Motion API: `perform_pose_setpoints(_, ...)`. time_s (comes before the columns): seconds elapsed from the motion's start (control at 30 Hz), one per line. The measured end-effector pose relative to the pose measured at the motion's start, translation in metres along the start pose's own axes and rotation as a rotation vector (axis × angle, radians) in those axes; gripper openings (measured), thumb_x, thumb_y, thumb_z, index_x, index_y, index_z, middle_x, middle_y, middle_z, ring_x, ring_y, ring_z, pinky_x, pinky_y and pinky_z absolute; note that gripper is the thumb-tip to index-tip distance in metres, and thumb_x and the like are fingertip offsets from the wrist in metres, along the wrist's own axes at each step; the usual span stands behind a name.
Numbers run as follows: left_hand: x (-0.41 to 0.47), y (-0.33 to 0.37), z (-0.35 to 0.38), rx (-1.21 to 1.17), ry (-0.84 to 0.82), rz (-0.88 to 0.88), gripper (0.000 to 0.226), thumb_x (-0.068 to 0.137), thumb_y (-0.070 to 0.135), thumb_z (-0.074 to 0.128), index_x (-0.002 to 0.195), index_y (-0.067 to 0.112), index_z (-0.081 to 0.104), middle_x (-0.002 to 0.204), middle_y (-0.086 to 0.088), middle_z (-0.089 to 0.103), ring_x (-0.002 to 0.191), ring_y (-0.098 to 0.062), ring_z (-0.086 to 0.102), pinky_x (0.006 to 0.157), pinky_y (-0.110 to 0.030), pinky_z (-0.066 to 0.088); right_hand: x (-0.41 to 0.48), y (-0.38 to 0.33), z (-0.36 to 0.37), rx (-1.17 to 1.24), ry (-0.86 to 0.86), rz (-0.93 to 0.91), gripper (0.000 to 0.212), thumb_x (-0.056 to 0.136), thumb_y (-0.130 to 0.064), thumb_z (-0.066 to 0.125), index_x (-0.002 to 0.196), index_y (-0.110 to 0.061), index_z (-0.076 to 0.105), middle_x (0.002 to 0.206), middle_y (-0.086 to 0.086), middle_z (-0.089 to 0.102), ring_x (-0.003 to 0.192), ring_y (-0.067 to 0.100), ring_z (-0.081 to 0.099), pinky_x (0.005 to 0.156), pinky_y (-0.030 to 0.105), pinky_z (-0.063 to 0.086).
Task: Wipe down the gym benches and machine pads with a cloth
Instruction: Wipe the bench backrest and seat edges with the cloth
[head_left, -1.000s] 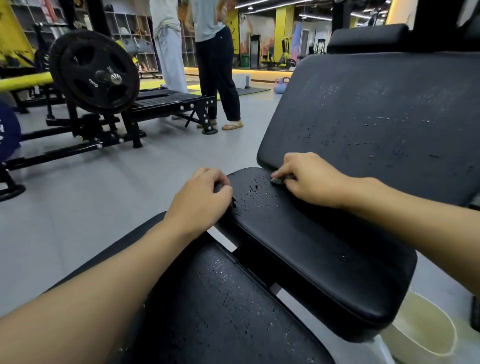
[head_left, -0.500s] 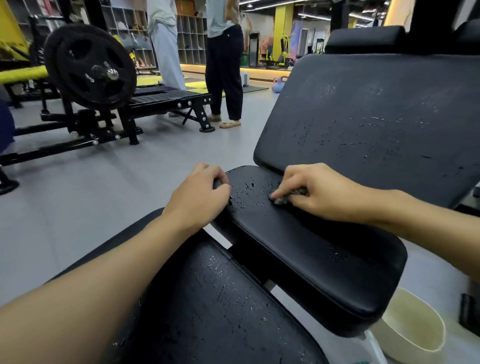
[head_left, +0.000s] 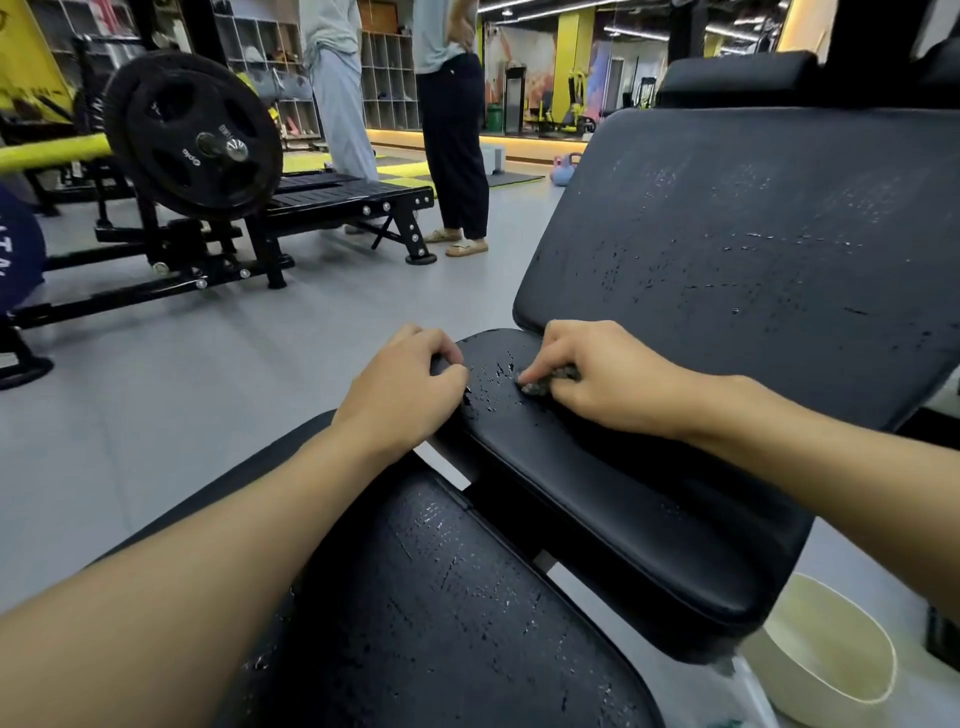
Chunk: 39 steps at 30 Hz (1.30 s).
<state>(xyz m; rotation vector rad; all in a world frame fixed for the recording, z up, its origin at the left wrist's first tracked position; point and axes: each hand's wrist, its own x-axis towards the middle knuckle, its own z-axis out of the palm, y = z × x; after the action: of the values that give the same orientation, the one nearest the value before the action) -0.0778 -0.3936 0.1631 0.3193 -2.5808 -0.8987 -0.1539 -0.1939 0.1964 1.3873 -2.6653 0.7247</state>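
Wiping hand: my right hand (head_left: 597, 382) has its fingers curled around a small grey cloth (head_left: 546, 383), bunching it into a wad and pressing it onto the middle pad (head_left: 613, 514).
Cloth: mostly hidden under my right fingers; only a dark crumpled bit shows at my fingertips, touching the far end of that pad.
Bracing hand: my left hand (head_left: 402, 395) grips the left edge of the same pad, fingers wrapped over the rim, just left of my right hand.
Middle pad: black vinyl, flaked and pitted in the strip between my two hands, smoother under my right forearm.
Back pad (head_left: 753, 234): rises tilted just beyond my right knuckles, black, with scattered flaking and pale specks.
Front pad (head_left: 441, 597): lies beside my left forearm, nearer to me than both hands, black and heavily cracked; a narrow gap parts it from the middle pad.
Basin (head_left: 836, 654): cream-coloured, on the floor below my right forearm, its near side partly hidden by the middle pad.
Weight plate (head_left: 192, 135): black, mounted on a black machine frame, well beyond and left of my left hand.
People: two stand well beyond my left hand, seen only from the chest down, one in pale trousers (head_left: 343, 124), one in dark trousers (head_left: 454, 150) and sandals.
Kettlebell (head_left: 563, 169): small, blue, on the floor far beyond both hands.
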Motion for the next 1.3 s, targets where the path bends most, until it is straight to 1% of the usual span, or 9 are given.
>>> perform_pose_setpoints(0.1, 0.002, -0.001, 0.0, -0.001, -0.002, -0.002, 0.024, 0.07, 0.042, 0.04, 0.082, 0.032, 0.058, 0.098, 0.013, 0.052, 0.094, -0.015, 0.056, 0.097, -0.043, 0.046, -0.028, -0.004, -0.008, 0.096, -0.075, -0.071, 0.035, 0.085, 0.002, 0.058, 0.097, -0.024, 0.079, 0.096, -0.006, 0.064, 0.089, 0.01, 0.062, 0.084, 0.02, 0.046)
perform_pose_setpoints(0.27, 0.002, 0.0, 0.001, 0.002, 0.014, -0.007, 0.025, 0.07, 0.041, 0.04, 0.083, 0.032, 0.06, 0.1, 0.011, 0.053, 0.096, -0.015, 0.056, 0.097, -0.043, 0.046, 0.013, -0.011, 0.007, -0.022, -0.015, -0.029, 0.038, 0.086, 0.002, 0.053, 0.101, -0.023, 0.078, 0.097, -0.003, 0.062, 0.092, 0.016, 0.059, 0.088, 0.032, 0.047)
perform_pose_setpoints(0.43, 0.003, 0.0, 0.0, -0.013, 0.009, -0.009, 0.026, 0.071, 0.041, 0.038, 0.082, 0.031, 0.06, 0.099, 0.013, 0.053, 0.097, -0.015, 0.057, 0.099, -0.042, 0.045, -0.028, -0.018, -0.002, 0.121, -0.104, -0.158, 0.038, 0.082, 0.006, 0.057, 0.093, -0.022, 0.079, 0.094, -0.004, 0.064, 0.088, 0.014, 0.064, 0.084, 0.025, 0.047)
perform_pose_setpoints(0.6, 0.0, 0.002, -0.001, -0.008, 0.017, -0.001, 0.024, 0.07, 0.039, 0.039, 0.081, 0.032, 0.059, 0.099, 0.01, 0.054, 0.096, -0.013, 0.057, 0.096, -0.043, 0.046, 0.007, -0.032, 0.017, 0.072, -0.025, -0.084, 0.037, 0.083, 0.004, 0.055, 0.096, -0.02, 0.079, 0.096, -0.002, 0.063, 0.091, 0.016, 0.06, 0.087, 0.031, 0.045)
perform_pose_setpoints(0.73, 0.0, 0.003, -0.001, -0.017, 0.013, -0.017, 0.026, 0.071, 0.04, 0.039, 0.083, 0.031, 0.061, 0.1, 0.011, 0.054, 0.096, -0.014, 0.057, 0.097, -0.042, 0.046, -0.028, -0.028, 0.004, 0.186, -0.122, -0.146, 0.037, 0.079, 0.005, 0.057, 0.087, -0.024, 0.079, 0.093, -0.004, 0.064, 0.09, 0.013, 0.063, 0.086, 0.031, 0.048)
perform_pose_setpoints(0.9, -0.001, 0.005, -0.002, -0.018, 0.027, -0.018, 0.027, 0.07, 0.039, 0.038, 0.082, 0.031, 0.061, 0.097, 0.01, 0.054, 0.093, -0.016, 0.057, 0.095, -0.044, 0.047, -0.006, -0.039, 0.02, 0.123, -0.036, -0.141, 0.039, 0.081, 0.005, 0.054, 0.092, -0.022, 0.079, 0.094, -0.003, 0.063, 0.086, 0.013, 0.06, 0.086, 0.034, 0.046)
perform_pose_setpoints(1.07, -0.002, 0.005, -0.003, -0.014, 0.029, 0.001, 0.023, 0.071, 0.038, 0.041, 0.08, 0.031, 0.061, 0.092, 0.011, 0.052, 0.085, -0.014, 0.055, 0.09, -0.041, 0.048, -0.051, -0.026, 0.003, 0.197, -0.122, -0.222, 0.038, 0.076, 0.001, 0.053, 0.087, -0.025, 0.079, 0.092, -0.002, 0.063, 0.088, 0.015, 0.064, 0.083, 0.032, 0.049)
perform_pose_setpoints(1.13, -0.003, 0.007, -0.003, -0.005, 0.028, 0.012, 0.021, 0.071, 0.037, 0.042, 0.08, 0.032, 0.06, 0.091, 0.01, 0.051, 0.083, -0.013, 0.055, 0.089, -0.041, 0.048, -0.045, -0.023, 0.005, 0.191, -0.052, -0.175, 0.038, 0.08, 0.003, 0.055, 0.092, -0.024, 0.079, 0.092, -0.001, 0.064, 0.085, 0.014, 0.063, 0.083, 0.031, 0.049)
perform_pose_setpoints(1.3, -0.018, 0.023, -0.005, 0.182, -0.109, 0.072, 0.04, 0.074, 0.042, 0.037, 0.102, 0.031, 0.063, 0.11, 0.005, 0.058, 0.105, -0.021, 0.054, 0.097, -0.044, 0.046, -0.038, -0.033, 0.005, 0.087, -0.038, -0.092, 0.037, 0.082, 0.005, 0.054, 0.093, -0.021, 0.078, 0.091, -0.001, 0.061, 0.08, 0.015, 0.057, 0.081, 0.028, 0.046)
